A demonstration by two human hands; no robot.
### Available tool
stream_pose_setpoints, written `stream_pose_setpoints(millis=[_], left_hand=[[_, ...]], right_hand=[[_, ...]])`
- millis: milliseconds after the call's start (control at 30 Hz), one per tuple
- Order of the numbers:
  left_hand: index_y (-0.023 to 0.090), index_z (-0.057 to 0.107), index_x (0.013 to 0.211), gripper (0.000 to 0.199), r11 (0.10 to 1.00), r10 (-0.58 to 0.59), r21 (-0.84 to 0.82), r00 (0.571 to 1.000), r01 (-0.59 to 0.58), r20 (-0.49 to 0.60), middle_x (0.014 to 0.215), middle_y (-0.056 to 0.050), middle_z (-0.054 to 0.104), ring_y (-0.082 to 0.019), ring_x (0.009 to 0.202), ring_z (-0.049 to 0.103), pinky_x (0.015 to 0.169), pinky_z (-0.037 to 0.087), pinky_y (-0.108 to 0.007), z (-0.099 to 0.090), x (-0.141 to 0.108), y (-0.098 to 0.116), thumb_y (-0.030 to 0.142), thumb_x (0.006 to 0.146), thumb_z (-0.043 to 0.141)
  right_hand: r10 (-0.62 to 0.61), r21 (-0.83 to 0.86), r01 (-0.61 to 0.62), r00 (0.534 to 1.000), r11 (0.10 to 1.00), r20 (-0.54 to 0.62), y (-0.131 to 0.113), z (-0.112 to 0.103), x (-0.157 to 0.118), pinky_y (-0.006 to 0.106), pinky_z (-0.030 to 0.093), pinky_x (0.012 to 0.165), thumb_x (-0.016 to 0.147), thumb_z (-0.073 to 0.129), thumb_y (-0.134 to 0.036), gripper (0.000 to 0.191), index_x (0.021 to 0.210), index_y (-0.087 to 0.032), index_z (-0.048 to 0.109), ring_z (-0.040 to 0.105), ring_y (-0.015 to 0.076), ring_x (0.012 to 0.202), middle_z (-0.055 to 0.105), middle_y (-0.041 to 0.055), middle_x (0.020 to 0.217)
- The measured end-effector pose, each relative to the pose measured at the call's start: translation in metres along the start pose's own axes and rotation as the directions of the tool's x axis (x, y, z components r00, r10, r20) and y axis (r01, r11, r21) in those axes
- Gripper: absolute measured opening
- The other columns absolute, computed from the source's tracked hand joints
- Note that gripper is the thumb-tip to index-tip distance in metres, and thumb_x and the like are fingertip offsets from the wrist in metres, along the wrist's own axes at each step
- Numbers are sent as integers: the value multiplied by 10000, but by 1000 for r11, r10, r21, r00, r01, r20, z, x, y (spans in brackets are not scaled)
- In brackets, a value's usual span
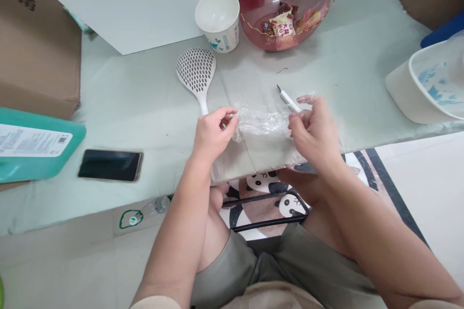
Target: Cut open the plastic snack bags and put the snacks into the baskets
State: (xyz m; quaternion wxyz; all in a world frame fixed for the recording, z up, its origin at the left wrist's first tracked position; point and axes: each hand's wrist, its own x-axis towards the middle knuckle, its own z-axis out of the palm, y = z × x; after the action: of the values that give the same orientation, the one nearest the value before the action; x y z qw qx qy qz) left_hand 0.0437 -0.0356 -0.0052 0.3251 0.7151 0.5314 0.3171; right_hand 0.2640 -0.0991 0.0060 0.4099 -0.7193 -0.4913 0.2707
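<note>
Crumpled clear plastic film (263, 122) stretches between my two hands over the cloth-covered table. Its left end is pinched between the thumb and fingers of my left hand (214, 133). At its right end is my right hand (314, 128), thumb and fingers closed on the film, slightly blurred. A white pen-like tool with a dark pointed tip (288, 98) lies just beyond my right hand, its lower end close to the fingers. Beyond my left hand rests a white slotted ladle (196, 70), its handle end hidden behind that hand.
A paper cup (218, 19) and a pink bowl of wrapped snacks (286, 41) stand at the back. On the left are a black phone (110, 165), a teal container (68, 147) and a cardboard box (43, 58). A white bin (406, 84) stands at the right.
</note>
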Motion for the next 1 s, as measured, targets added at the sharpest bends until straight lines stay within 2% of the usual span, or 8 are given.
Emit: stream_pose_setpoints(millis=[167,333,467,633,733,800,900,1000], left_hand=[[205,776,997,215,988,58,146,990,-39,-126,822,-17,755,-149,742,678,761,528,-286,-5,5,-10,305,921,601],[230,716,1112,242,997,-2,75,972,20,-236,855,-35,764,-180,792,694,782,526,-315,-6,11,-13,390,967,606],[258,547,1388,526,998,-52,-27,995,50,-81,836,-23,774,-182,764,685,749,529,-315,-6,10,-9,536,952,640],[281,485,1482,646,999,15,49,997,-19,70,817,15,777,-171,789,697,749,529,-285,-5,7,-6,324,880,714],[264,607,1389,476,999,-30,42,998,28,60,732,35,739,-131,610,616,637,485,-261,-6,6,-3,282,913,618],[241,738,1178,311,998,-45,54,998,42,52,736,27,729,-108,564,569,609,462,-255,-6,6,-2,270,899,604],[210,796,920,202,992,-3,124,999,-3,52,767,1,728,-123,647,599,679,482,-277,-6,7,-3,214,850,606],[206,806,861,188,964,32,259,995,-57,99,753,-25,689,-182,776,632,802,515,-344,-4,6,-5,174,824,624]], right_hand=[[45,-126,-40,998,991,33,5,-6,2,372,362,606,862,651,-280,374,1214,-271,526,513,204,510,567,-65,565],[25,-172,-5,993,985,111,9,-8,0,370,348,570,862,641,-311,431,1277,-265,533,513,223,476,547,-76,493],[8,-112,2,996,994,90,11,-6,0,394,411,602,884,600,-295,403,1279,-272,525,609,246,545,639,-50,561],[89,-161,-77,994,984,68,9,-9,1,429,479,654,932,579,-361,423,1333,-233,535,670,285,652,673,-2,601],[116,-233,-96,990,968,75,2,-14,-1,443,502,693,957,523,-332,494,1433,-200,500,679,293,708,687,22,625],[131,-276,-100,987,956,95,0,-16,-2,439,502,695,948,520,-306,534,1468,-195,474,665,283,703,693,30,652],[119,-347,-69,985,935,127,2,-17,-3,420,478,651,901,565,-299,617,1497,-200,442,604,254,635,665,19,669],[-33,-432,73,995,899,98,13,-15,-3,411,464,643,819,643,-289,713,1501,-206,454,582,242,687,674,60,845]])
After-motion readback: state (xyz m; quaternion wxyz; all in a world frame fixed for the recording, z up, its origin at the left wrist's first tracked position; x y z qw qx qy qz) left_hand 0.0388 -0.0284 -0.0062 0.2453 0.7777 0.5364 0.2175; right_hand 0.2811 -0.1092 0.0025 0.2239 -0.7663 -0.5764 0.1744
